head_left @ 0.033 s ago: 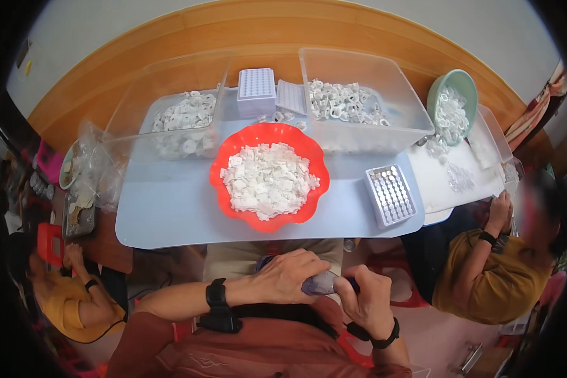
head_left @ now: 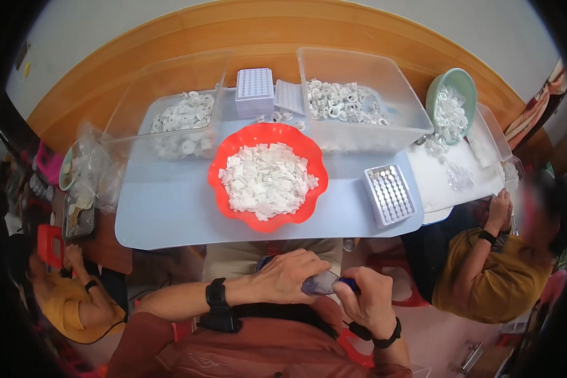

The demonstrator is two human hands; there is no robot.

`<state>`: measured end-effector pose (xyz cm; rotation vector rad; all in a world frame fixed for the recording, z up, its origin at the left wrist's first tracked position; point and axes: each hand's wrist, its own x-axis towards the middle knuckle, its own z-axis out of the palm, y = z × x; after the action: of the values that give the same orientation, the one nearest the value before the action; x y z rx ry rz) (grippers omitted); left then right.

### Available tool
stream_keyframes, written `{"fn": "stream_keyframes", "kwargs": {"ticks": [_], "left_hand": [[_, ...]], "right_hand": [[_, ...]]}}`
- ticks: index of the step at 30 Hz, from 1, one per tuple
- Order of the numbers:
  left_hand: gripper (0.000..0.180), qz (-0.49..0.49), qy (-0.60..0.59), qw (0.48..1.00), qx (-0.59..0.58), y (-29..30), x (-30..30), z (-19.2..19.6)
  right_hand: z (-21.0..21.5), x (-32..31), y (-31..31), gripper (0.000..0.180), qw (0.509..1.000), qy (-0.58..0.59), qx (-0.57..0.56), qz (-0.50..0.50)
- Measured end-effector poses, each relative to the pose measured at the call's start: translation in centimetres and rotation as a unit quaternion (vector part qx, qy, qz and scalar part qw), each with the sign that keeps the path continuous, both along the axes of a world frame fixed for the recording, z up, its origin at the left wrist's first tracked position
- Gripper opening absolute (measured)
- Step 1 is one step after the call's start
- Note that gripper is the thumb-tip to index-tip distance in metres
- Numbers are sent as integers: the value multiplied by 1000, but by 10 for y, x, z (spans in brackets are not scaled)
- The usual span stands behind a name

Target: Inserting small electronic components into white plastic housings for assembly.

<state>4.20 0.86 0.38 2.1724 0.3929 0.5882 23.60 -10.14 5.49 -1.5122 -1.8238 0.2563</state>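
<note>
Over my lap, in front of the table, my left hand [head_left: 288,277] is closed around a clear, purple-tinted bottle-like object [head_left: 319,284]. My right hand [head_left: 370,298] grips its dark blue end [head_left: 348,285], thumb and fingers wrapped about it. My palms hide much of the object, so I cannot tell its exact kind. Beyond my hands, a red wavy-rimmed bowl [head_left: 315,145] stands on the pale blue table [head_left: 170,220], heaped with small flat white pieces [head_left: 264,179]. To its right is a white rack [head_left: 390,196] holding rows of small silvery round pieces.
Two clear plastic bins [head_left: 138,94] [head_left: 384,135] hold white ring-shaped parts. Between them stand stacked white racks [head_left: 255,104]. A green bowl [head_left: 433,94] of clear-white parts leans at the right. One person [head_left: 485,264] sits right, another [head_left: 75,296] left. Plastic bags [head_left: 97,170] lie left.
My right hand has shifted slightly on the dark blue end of the object. The left hand keeps its grip, and the things on the table stay in place.
</note>
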Motion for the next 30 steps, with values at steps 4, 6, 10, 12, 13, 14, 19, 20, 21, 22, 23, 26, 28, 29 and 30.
{"fn": "stream_keyframes", "kwargs": {"ticks": [4, 6, 10, 12, 13, 14, 19, 20, 21, 22, 23, 26, 28, 29, 30], "left_hand": [[53, -35, -17, 999, -22, 2, 7, 4], [53, -41, -8, 999, -31, 0, 10, 2], [54, -15, -5, 1000, -11, -5, 16, -3], [54, -14, 2, 1000, 1, -5, 18, -1], [53, -11, 8, 1000, 14, -4, 20, 0], [53, -12, 9, 1000, 13, -3, 21, 0], [51, -74, 19, 996, -49, 2, 22, 4], [51, -74, 20, 996, -50, 1, 23, 3], [50, -82, 15, 995, -59, -1, 23, 0], [48, -90, 10, 994, -67, -3, 24, -2], [48, -92, 11, 993, -69, -4, 25, -4], [50, -59, 15, 998, -26, -9, 28, -9], [54, -21, 5, 999, 27, -12, 32, -12], [54, -22, 5, 999, 24, -13, 33, -13], [55, -5, 10, 999, 42, -16, 35, -13]], "right_hand": [[12, 7, -7, 21, 998, -66, 12, 22], [0, 6, -13, 22, 1000, -18, 24, 9], [-16, -9, -25, 21, 975, 172, -74, -117], [-21, -9, -25, 20, 951, 240, -102, -166], [-20, -7, -24, 20, 951, 240, -102, -168], [-18, -3, -20, 19, 978, 162, -43, -126], [-9, 14, -16, 19, 998, -37, 41, -18], [-12, 14, -18, 18, 998, -27, 50, -12], [-15, 14, -20, 17, 998, -17, 59, -7], [-18, 11, -22, 17, 998, -17, 57, -8], [-23, 7, -24, 18, 997, 16, 50, -52], [-27, -3, -26, 16, 985, 101, 11, -143], [-27, -5, -27, 15, 970, 152, -22, -190], [-23, -4, -25, 16, 958, 182, -50, -216], [-22, -3, -25, 17, 944, 211, -78, -241]]}}
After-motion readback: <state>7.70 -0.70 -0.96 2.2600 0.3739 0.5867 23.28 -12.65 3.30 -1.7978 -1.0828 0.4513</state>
